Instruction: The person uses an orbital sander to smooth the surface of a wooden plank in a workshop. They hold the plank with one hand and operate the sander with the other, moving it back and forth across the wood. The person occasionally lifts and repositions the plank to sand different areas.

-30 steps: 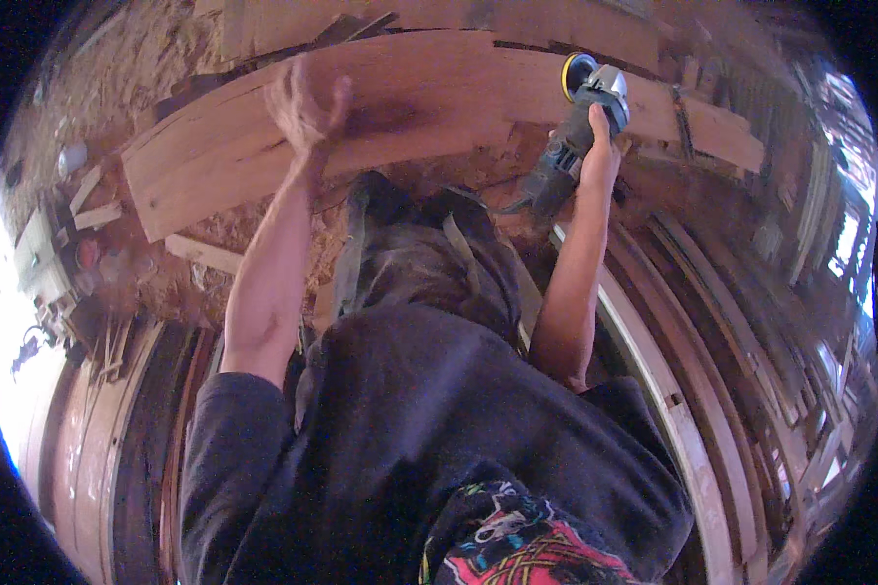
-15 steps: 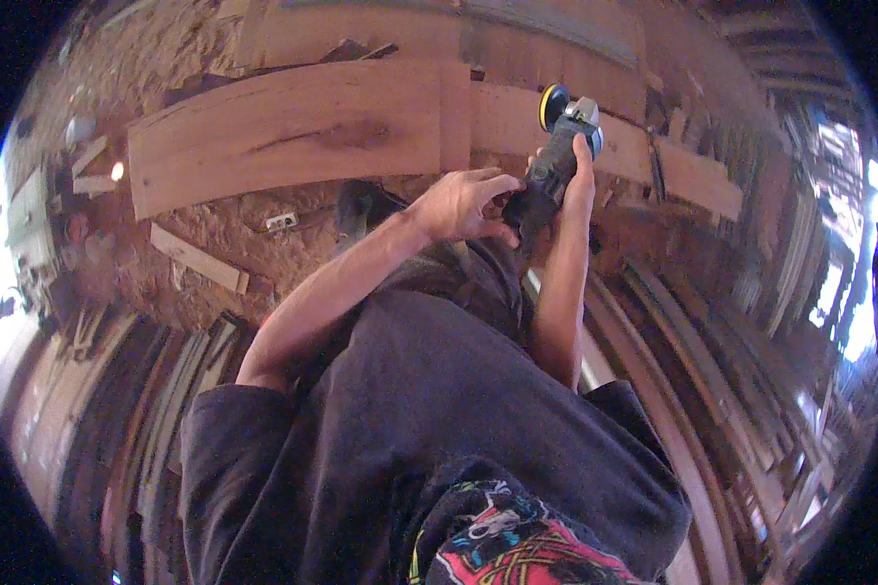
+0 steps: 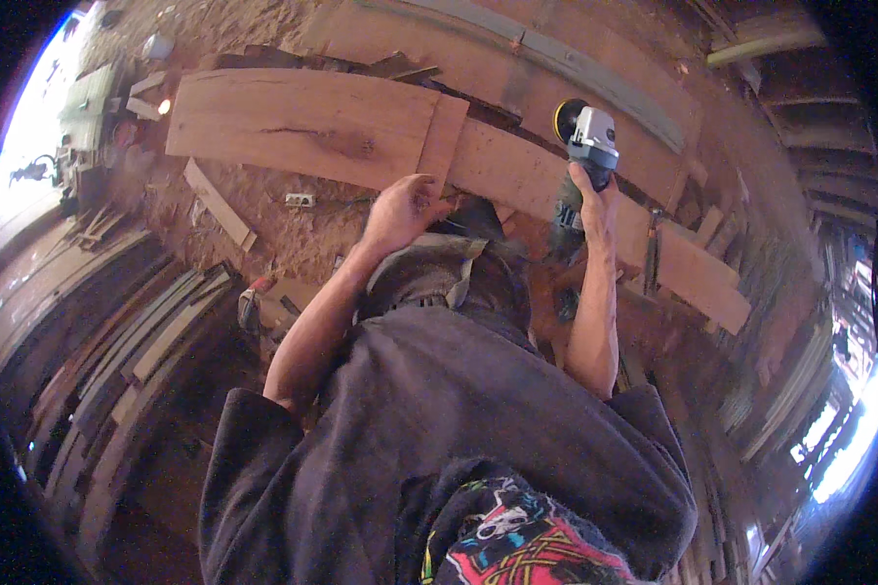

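My right hand point(image 3: 596, 195) is closed around an angle grinder point(image 3: 569, 200), just behind its silver and blue-grey head. A round black disc pad point(image 3: 568, 121) with a yellow edge sits on the grinder's head, tilted and apart from any board. The tool's dark rear end points back toward my body. My left hand point(image 3: 403, 213) is empty, its fingers loosely bent and the thumb apart from them. It hovers by the near edge of a wide reddish wooden plank point(image 3: 293, 127); whether it touches the wood I cannot tell.
A narrower board point(image 3: 517, 166) continues rightward from the plank. A white power socket block point(image 3: 299, 200) lies on the dirt floor, near a loose wood strip point(image 3: 219, 205). Stacked timber point(image 3: 117, 331) stands at the left. A dark clamp-like bar point(image 3: 653, 249) crosses the board at right.
My left hand has come off the grinder's rear and moved left and down. My right hand has carried the grinder slightly right. The view has turned, shifting the boards.
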Action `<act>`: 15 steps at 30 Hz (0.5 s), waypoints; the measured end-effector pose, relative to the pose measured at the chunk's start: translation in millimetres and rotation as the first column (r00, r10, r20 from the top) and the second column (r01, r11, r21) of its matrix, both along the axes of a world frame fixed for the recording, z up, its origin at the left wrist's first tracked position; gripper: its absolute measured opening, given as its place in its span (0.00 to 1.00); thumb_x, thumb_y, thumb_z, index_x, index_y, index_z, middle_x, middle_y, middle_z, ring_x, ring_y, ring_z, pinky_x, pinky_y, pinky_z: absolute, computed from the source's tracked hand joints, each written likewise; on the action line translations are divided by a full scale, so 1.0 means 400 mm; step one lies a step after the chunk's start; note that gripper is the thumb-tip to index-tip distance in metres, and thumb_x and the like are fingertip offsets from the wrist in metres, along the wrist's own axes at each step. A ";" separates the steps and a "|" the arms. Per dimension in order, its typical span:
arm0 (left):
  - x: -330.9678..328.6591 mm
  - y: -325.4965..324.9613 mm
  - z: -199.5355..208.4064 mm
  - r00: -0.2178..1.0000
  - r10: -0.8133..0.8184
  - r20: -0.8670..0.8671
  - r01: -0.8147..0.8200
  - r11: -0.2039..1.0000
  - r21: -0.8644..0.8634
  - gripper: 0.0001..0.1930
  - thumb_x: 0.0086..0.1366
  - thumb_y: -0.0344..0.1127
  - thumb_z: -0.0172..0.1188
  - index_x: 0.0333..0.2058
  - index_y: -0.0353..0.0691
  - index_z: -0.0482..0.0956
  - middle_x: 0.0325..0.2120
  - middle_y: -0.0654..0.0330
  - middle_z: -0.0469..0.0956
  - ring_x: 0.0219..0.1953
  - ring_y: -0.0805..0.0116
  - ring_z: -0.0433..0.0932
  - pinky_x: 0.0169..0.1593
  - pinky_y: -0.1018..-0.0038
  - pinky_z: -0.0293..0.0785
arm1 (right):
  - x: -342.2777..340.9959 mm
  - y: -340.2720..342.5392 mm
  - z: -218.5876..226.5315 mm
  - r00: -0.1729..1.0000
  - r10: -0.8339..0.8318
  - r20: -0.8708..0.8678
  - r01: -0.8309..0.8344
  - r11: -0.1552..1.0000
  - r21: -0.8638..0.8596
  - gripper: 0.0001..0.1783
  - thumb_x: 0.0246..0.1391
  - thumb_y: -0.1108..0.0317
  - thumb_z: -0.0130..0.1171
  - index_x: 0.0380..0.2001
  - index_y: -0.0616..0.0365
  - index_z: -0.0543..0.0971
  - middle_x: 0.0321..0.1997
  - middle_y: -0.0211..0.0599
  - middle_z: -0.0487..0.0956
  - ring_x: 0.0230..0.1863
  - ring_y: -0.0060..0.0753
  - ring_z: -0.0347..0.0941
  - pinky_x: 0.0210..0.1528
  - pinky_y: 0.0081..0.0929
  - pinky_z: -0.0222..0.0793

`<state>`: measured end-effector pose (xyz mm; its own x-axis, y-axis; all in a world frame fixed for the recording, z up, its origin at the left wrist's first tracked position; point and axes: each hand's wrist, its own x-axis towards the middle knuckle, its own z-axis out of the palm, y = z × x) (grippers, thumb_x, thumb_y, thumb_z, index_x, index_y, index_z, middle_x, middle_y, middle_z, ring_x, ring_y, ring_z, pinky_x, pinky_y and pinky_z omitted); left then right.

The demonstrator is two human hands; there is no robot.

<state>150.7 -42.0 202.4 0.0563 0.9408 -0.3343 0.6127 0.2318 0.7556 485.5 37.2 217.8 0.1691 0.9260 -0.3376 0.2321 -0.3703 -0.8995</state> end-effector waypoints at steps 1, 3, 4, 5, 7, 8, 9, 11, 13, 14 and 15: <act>-0.015 -0.009 -0.006 0.979 0.193 0.061 -0.187 0.978 -0.089 0.30 0.61 0.48 0.74 0.54 0.33 0.79 0.45 0.48 0.84 0.47 0.59 0.85 0.50 0.61 0.80 | 0.027 0.003 -0.017 0.995 -0.010 -0.100 0.011 1.000 0.005 0.30 0.57 0.51 0.72 0.53 0.61 0.77 0.43 0.36 0.83 0.38 0.29 0.80 0.41 0.29 0.78; -0.049 -0.046 -0.054 0.840 0.535 0.089 -0.515 0.838 -0.178 0.29 0.62 0.48 0.73 0.52 0.32 0.78 0.41 0.49 0.84 0.44 0.62 0.84 0.50 0.63 0.80 | 0.070 -0.001 -0.056 0.953 -0.016 -0.302 0.017 1.000 0.000 0.29 0.56 0.56 0.73 0.55 0.61 0.76 0.44 0.35 0.82 0.40 0.29 0.80 0.43 0.30 0.79; -0.063 -0.061 -0.124 0.749 0.658 0.078 -0.641 0.749 -0.165 0.29 0.62 0.49 0.73 0.52 0.31 0.77 0.39 0.51 0.83 0.43 0.63 0.83 0.49 0.65 0.80 | 0.079 -0.008 -0.054 0.938 -0.016 -0.347 0.015 1.000 -0.006 0.29 0.56 0.57 0.72 0.55 0.61 0.76 0.43 0.35 0.82 0.40 0.30 0.80 0.43 0.31 0.79; -0.084 -0.086 -0.199 0.632 0.772 0.068 -0.759 0.634 -0.148 0.29 0.63 0.49 0.73 0.52 0.31 0.76 0.37 0.52 0.83 0.42 0.63 0.82 0.48 0.66 0.79 | 0.082 -0.013 -0.045 0.919 -0.005 -0.395 0.001 1.000 -0.012 0.29 0.57 0.58 0.72 0.56 0.62 0.75 0.43 0.35 0.82 0.40 0.30 0.79 0.43 0.31 0.79; -0.179 -0.158 -0.396 0.504 0.856 0.112 -0.835 0.517 -0.191 0.34 0.62 0.50 0.74 0.54 0.30 0.71 0.38 0.53 0.80 0.42 0.63 0.80 0.48 0.67 0.79 | 0.072 -0.010 -0.045 0.901 0.027 -0.433 -0.035 0.999 -0.009 0.27 0.58 0.59 0.69 0.55 0.63 0.75 0.44 0.36 0.82 0.41 0.32 0.80 0.43 0.33 0.80; -0.172 -0.144 -0.400 0.399 0.882 0.251 -0.823 0.465 -0.326 0.39 0.61 0.52 0.74 0.58 0.29 0.66 0.41 0.52 0.78 0.44 0.62 0.79 0.48 0.65 0.78 | 0.093 -0.006 -0.048 0.890 0.012 -0.457 -0.054 0.995 -0.079 0.27 0.59 0.59 0.69 0.56 0.63 0.75 0.45 0.38 0.82 0.43 0.33 0.81 0.44 0.34 0.81; -0.164 -0.134 -0.403 0.260 0.901 0.347 -0.789 0.406 -0.461 0.44 0.61 0.53 0.75 0.61 0.29 0.60 0.44 0.50 0.75 0.46 0.61 0.78 0.48 0.63 0.78 | 0.117 -0.003 -0.050 0.878 -0.007 -0.479 -0.074 0.986 -0.150 0.27 0.59 0.59 0.68 0.56 0.63 0.75 0.46 0.39 0.82 0.44 0.34 0.81 0.44 0.35 0.82; -0.139 -0.084 -0.396 0.149 0.922 0.358 -0.740 0.344 -0.578 0.46 0.61 0.55 0.75 0.62 0.30 0.58 0.49 0.47 0.73 0.50 0.58 0.77 0.51 0.57 0.78 | 0.157 0.000 -0.067 0.782 -0.025 -0.623 -0.152 0.962 -0.228 0.28 0.59 0.59 0.68 0.57 0.63 0.74 0.47 0.41 0.82 0.46 0.36 0.81 0.46 0.37 0.83; -0.129 -0.049 -0.405 0.028 0.915 0.402 -0.704 0.304 -0.642 0.46 0.62 0.56 0.73 0.63 0.30 0.58 0.53 0.45 0.73 0.53 0.55 0.77 0.54 0.53 0.78 | 0.167 0.017 -0.090 0.554 -0.026 -0.832 -0.281 0.935 -0.216 0.29 0.59 0.60 0.68 0.58 0.62 0.73 0.49 0.44 0.82 0.47 0.38 0.82 0.48 0.39 0.85; -0.129 -0.056 -0.433 -0.040 0.897 0.441 -0.701 0.290 -0.652 0.45 0.63 0.57 0.72 0.63 0.30 0.59 0.54 0.45 0.73 0.54 0.53 0.77 0.55 0.52 0.78 | 0.144 0.022 -0.083 0.570 -0.022 -0.822 -0.271 0.939 -0.213 0.29 0.59 0.59 0.68 0.58 0.62 0.73 0.49 0.44 0.82 0.48 0.38 0.82 0.48 0.39 0.85; -0.114 -0.055 -0.438 -0.104 0.872 0.478 -0.690 0.283 -0.666 0.44 0.65 0.58 0.70 0.63 0.29 0.60 0.56 0.44 0.73 0.55 0.52 0.77 0.57 0.51 0.78 | 0.117 0.024 -0.065 0.590 -0.022 -0.807 -0.252 0.944 -0.210 0.29 0.59 0.59 0.68 0.58 0.62 0.72 0.50 0.45 0.81 0.48 0.39 0.82 0.48 0.40 0.86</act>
<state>105.2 -63.9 27.1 -0.4152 0.4490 -0.7912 -0.7649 0.2985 0.5708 532.4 46.7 191.9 -0.3928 0.7602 -0.5175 -0.4593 -0.6497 -0.6058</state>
